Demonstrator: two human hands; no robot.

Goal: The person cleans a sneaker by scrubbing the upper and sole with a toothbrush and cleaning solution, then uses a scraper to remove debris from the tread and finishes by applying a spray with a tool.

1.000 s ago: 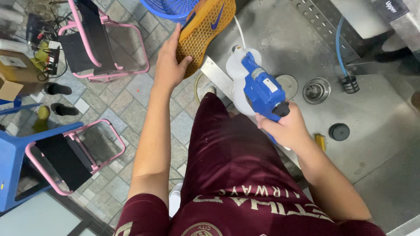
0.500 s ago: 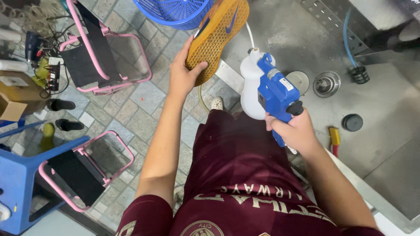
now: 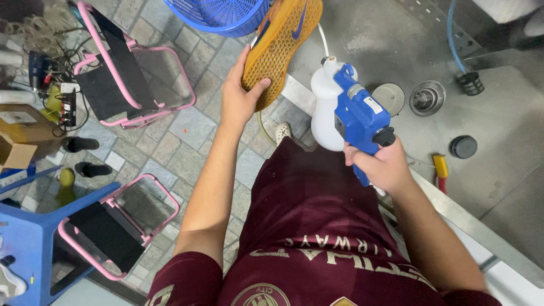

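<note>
Steel sink basin (image 3: 510,113) filled the upper right of frame, w/ a blue basket (image 3: 218,14) at top centre and pink folding chairs (image 3: 122,73) at left. Left hand (image 3: 241,93), fingers closed, gripped the orange shoe (image 3: 280,42) sole-up at top centre, just beside the basket. Right hand (image 3: 382,167), centre-right, was wrapped round the blue spray gun (image 3: 360,122) w/ white tank, nozzle near the shoe.

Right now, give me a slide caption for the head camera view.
Left hand holds a yellow shoe sole-up; right hand grips a blue-and-white sprayer over a steel sink.
</note>
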